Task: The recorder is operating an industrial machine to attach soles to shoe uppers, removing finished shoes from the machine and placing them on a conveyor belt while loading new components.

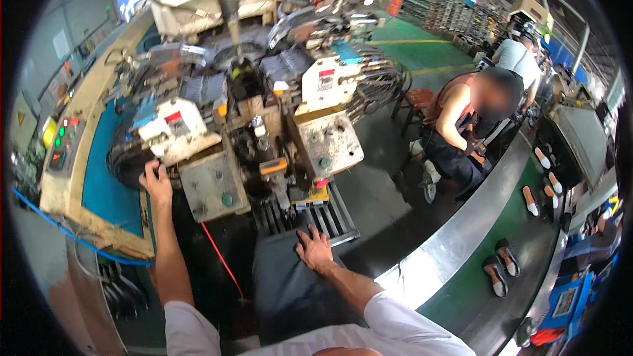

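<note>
Here the person sits close against a big, grimy machine [257, 125], both bare forearms coming up from the lower edge out of white sleeves. The left hand [157, 181] is stretched out to the machine's left flank, resting on the edge of a dark rounded housing [125, 158] just below a white block with a red label [175, 128]; its fingers [153, 170] are curled over that edge, pressed to it, though from this angle I cannot quite tell whether they clasp anything or only lean there. The right hand [312, 249] lies flat on the person's own dark-trousered knee [290, 283], its fingers [304, 232] spread and holding nothing, just short of a slatted metal grate [330, 214] at the foot of the machine. Between the two hands sits a worn grey plate with a green button [214, 188], and a thin red cord [221, 257] hangs down below it. Further left a cream control panel with red and green lights [64, 142] stands on the machine's surround, with a blue hose [72, 237] trailing beneath. To the right a curved steel counter with a green belt [475, 250] sweeps round, carrying shoe soles [501, 265] lying well apart from each other. Beyond it another person in a dark sleeveless top [461, 125] sits bent over near a wooden stool [415, 100], and a further person in a grey shirt [517, 56] works behind.
</note>
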`<state>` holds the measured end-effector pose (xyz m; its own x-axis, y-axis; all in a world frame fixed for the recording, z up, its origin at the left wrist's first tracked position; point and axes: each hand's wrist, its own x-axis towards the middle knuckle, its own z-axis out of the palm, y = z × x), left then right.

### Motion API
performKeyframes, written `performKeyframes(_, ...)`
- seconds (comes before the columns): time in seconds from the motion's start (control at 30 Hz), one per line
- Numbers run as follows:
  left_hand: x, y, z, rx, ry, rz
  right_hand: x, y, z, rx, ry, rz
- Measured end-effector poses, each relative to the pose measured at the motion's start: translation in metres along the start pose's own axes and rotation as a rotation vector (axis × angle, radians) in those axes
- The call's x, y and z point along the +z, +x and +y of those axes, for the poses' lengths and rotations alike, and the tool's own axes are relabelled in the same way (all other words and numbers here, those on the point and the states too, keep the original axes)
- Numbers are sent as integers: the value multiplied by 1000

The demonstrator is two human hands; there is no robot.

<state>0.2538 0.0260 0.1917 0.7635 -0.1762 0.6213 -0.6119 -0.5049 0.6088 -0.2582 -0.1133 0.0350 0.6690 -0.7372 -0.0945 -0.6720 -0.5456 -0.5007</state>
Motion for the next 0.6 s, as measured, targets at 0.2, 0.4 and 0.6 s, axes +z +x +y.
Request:
performKeyframes(0.2,8,-17,52,57,114,116,-3,-2,4,-23,-12,81)
performKeyframes(0.4,-13,-16,50,-2,138,93,0,1,-11,-16,-31,6)
performKeyframes(0.6,-7,-16,55,42,120,153,0,10,-13,-21,-88,-5)
